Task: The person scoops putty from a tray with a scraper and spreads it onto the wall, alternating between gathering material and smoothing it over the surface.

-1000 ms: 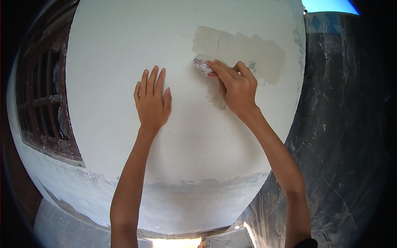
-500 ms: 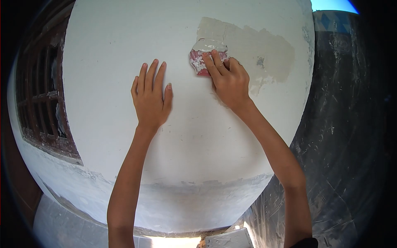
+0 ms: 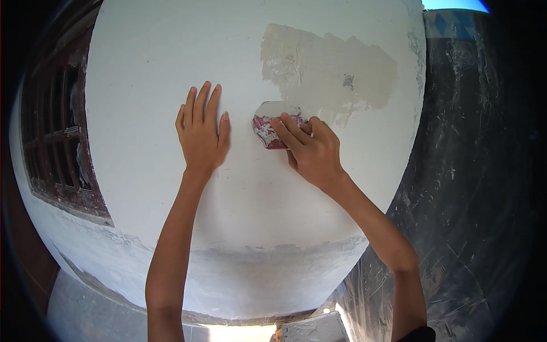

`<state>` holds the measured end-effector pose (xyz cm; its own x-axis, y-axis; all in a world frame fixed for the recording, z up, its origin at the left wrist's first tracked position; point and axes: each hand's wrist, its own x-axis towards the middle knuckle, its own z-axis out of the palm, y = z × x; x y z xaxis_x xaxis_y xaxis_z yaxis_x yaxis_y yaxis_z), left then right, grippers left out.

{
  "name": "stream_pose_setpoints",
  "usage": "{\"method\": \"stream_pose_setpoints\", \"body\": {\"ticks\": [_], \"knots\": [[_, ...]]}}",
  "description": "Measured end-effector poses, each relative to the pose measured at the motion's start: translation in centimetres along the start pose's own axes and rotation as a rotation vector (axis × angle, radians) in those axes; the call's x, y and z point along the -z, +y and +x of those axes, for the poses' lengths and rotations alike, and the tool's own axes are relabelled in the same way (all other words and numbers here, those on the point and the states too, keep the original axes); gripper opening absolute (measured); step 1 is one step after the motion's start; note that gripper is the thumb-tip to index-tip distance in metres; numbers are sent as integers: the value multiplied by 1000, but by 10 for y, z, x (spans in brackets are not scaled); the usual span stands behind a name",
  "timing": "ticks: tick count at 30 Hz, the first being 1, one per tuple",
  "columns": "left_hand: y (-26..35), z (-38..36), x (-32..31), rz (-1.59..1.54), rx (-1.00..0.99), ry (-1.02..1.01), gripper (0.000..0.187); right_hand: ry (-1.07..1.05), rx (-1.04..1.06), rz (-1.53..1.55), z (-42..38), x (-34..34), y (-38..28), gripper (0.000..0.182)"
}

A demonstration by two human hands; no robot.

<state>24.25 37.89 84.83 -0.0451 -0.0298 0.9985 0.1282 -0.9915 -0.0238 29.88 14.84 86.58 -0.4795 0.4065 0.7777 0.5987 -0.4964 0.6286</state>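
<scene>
On the white wall (image 3: 154,62), my left hand (image 3: 202,134) lies flat with its fingers spread, holding nothing. My right hand (image 3: 310,148) grips a red scraper (image 3: 276,143) smeared with white paste, two fingers lying across its face. The scraper's pale upper edge is against the wall, just below and left of a beige-grey patch (image 3: 336,68). A small dark spot shows within that patch, and its lower edge is ragged.
A dark brown barred window (image 3: 60,131) is at the left. Black plastic sheeting (image 3: 456,159) hangs at the right. At the bottom sits a paste-covered tray or box (image 3: 316,330). The wall's lower band (image 3: 256,279) is greyer and rough.
My right hand has moved down the wall with the scraper, from the patch's left edge to below it. My left hand stays flat on the wall; the view has shifted slightly.
</scene>
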Motion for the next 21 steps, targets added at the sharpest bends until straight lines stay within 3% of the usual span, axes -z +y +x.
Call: {"method": "stream_pose_setpoints", "body": {"ticks": [9,21], "knots": [[-1,-1,2,-13,9,-8,52,324,12,-219,75,-17,51,45],[0,-1,1,20,-3,-12,53,288,41,-320,64,-47,50,41]]}}
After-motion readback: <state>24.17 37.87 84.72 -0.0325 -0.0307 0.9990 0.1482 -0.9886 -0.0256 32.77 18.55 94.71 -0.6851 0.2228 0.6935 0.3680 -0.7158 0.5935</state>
